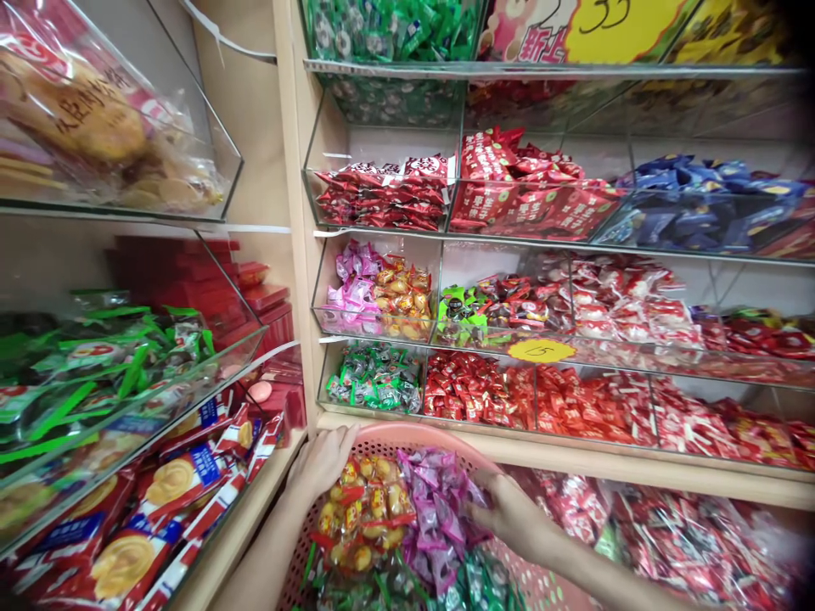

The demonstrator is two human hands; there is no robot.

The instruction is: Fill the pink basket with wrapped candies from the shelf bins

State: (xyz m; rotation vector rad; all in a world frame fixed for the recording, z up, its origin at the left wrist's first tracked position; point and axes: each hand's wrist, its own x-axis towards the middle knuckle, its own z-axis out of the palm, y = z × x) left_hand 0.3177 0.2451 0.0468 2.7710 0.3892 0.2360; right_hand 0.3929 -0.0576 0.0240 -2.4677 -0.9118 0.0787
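Note:
A pink perforated plastic basket point(382, 434) holds small wrapped candies in separate heaps. My left hand point(323, 462) grips its upper left rim, fingers bent over the edge. Inside, yellow-and-red wrapped candies point(369, 509) lie at left and purple wrapped candies point(442, 509) beside them. Green wrapped candies point(477, 585) fill the near part. My right hand point(503, 509) reaches in from the right, its slightly blurred fingers apart and touching the edge of the purple heap. Nothing shows held in that hand.
Glass-fronted shelves ahead hold red packets point(528, 191), blue packets point(713, 199) and green candies point(375, 378). A yellow price tag point(541, 350) hangs on one ledge. At left are biscuit packets point(171, 484) and a wooden upright point(296, 212). Bagged candies point(694, 543) lie below right.

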